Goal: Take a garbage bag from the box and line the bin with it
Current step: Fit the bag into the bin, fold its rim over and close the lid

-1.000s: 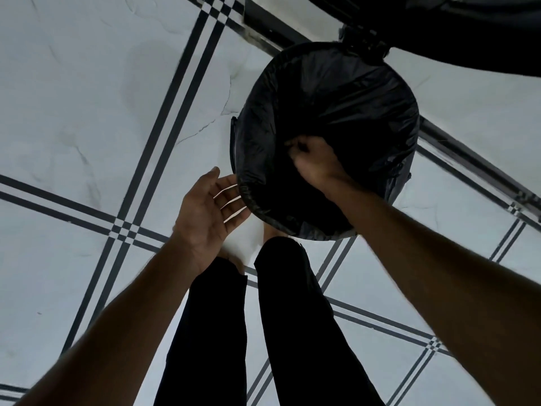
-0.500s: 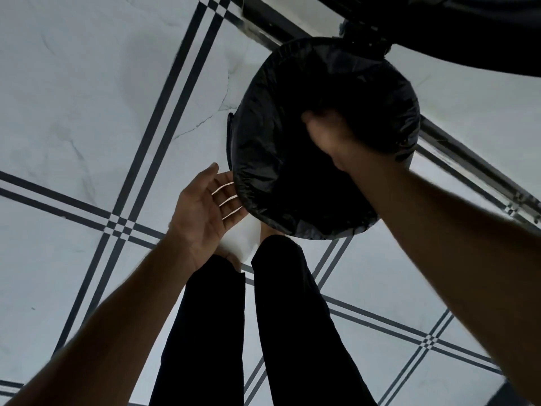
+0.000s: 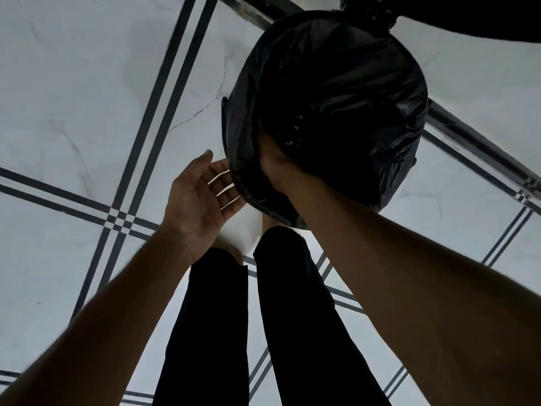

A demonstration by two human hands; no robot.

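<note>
Seemingly bag (image 3: 336, 92) between both hands.

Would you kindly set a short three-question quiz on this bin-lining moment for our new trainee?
1. True or false: the black garbage bag already covers the rim of the bin.
2. Which hand reaches into the bag at its near edge? A) left hand B) right hand
3. Fill in: the left hand is open, palm towards the bin, its fingertips ___ the bag-covered rim.

Key: 1 true; 2 B; 3 beside.
</note>
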